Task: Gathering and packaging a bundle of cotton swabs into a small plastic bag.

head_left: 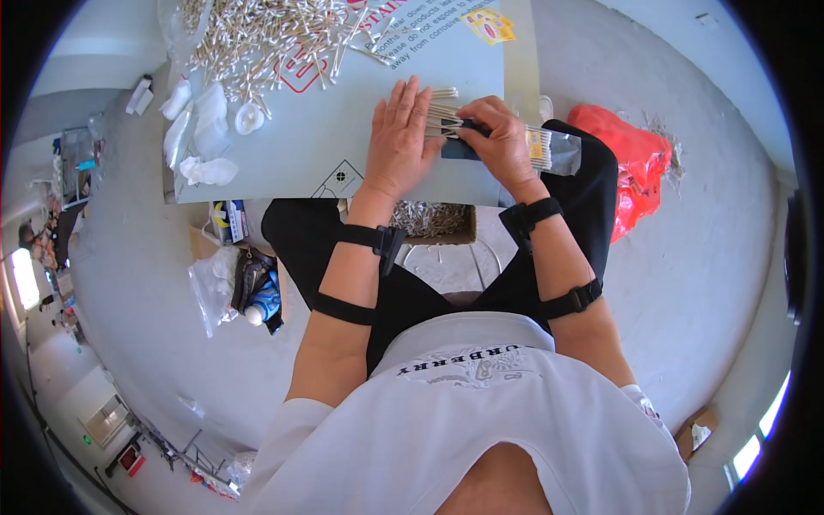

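Note:
My left hand (397, 148) rests with its fingers stretched out on the grey board (292, 154), its thumb side against the tips of a bunch of cotton swabs (439, 114). From the other side my right hand (502, 148) closes its fingers on these swabs. A dark flat piece (457, 150) lies beneath its fingertips. Under and beyond the right hand, more swabs lie in a clear plastic bag (565, 157) with a yellow label, which reaches past the board's right edge. My right palm hides how the swabs and bag meet.
A big heap of loose cotton swabs (249, 43) covers the board's far left. Nearer lie white crumpled wrappings (209, 120) and a small round white item (249, 118). Yellow labels (489, 26) lie far right. A box of swabs (433, 221) stands below; a red bag (622, 154) sits right.

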`<state>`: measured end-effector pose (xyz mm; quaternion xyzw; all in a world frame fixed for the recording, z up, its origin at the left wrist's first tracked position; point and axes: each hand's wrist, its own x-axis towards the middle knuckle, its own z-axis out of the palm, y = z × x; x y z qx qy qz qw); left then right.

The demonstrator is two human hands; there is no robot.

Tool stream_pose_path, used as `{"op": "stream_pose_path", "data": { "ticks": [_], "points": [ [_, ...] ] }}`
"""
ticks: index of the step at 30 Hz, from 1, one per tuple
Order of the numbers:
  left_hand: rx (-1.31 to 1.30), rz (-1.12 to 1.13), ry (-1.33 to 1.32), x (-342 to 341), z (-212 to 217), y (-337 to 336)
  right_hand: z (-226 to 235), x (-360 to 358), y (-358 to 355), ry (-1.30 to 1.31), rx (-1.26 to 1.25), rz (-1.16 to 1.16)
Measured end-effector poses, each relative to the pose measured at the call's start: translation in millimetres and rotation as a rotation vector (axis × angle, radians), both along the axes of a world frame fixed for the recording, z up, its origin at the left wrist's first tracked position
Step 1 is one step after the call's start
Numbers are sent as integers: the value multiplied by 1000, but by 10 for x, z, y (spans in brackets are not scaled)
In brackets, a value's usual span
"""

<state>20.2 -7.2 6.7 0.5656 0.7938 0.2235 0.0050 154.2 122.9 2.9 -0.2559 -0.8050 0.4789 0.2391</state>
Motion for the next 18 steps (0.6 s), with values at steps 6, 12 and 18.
{"op": "stream_pose_path", "data": {
  "ticks": [6,12,18],
  "points": [
    [-170,33,-5,196,-6,-63,32,-11,19,-113,356,68],
    [-123,43,15,199,-81,-87,18,-80,53,-146,471,109],
    [-136,28,22,189,-100,-91,2,-98,78,-155,516,82]
  ]
}}
